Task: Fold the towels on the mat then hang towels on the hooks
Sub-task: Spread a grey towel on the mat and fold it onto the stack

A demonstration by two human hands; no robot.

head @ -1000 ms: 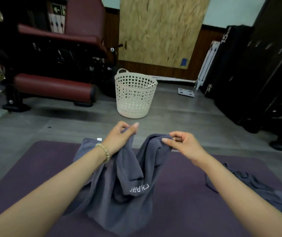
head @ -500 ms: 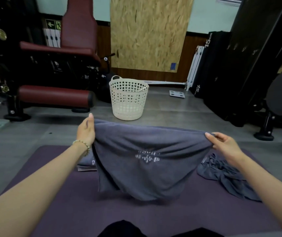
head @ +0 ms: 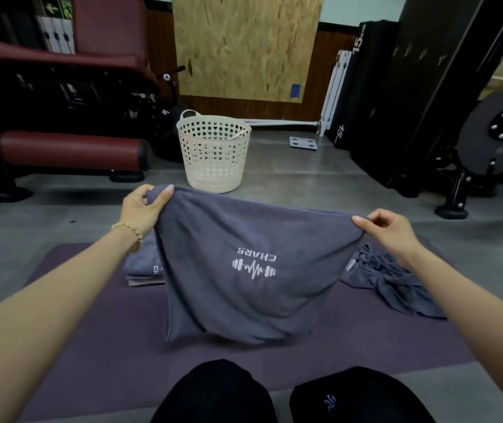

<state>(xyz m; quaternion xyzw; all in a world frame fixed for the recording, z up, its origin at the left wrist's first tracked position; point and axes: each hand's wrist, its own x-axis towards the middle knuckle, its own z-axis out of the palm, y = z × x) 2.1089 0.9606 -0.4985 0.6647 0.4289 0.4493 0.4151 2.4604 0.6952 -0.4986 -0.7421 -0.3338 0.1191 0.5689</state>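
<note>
Since 0.5 s ago our left hand (head: 142, 209) curls tighter round its towel (head: 244, 285) corner, above the mat (head: 106, 346).
Left and right hand (head: 387, 233) pinch the 2 top corners; the cloth looks soft, light and floppy, best held there.

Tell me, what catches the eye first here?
A grey towel with a white logo is stretched out in the air over the purple mat, with the left hand and right hand gripping its top corners. Behind it a cream basket stands on the floor. On the mat, folded towels lie to the left and a crumpled towel lies to the right.
</note>
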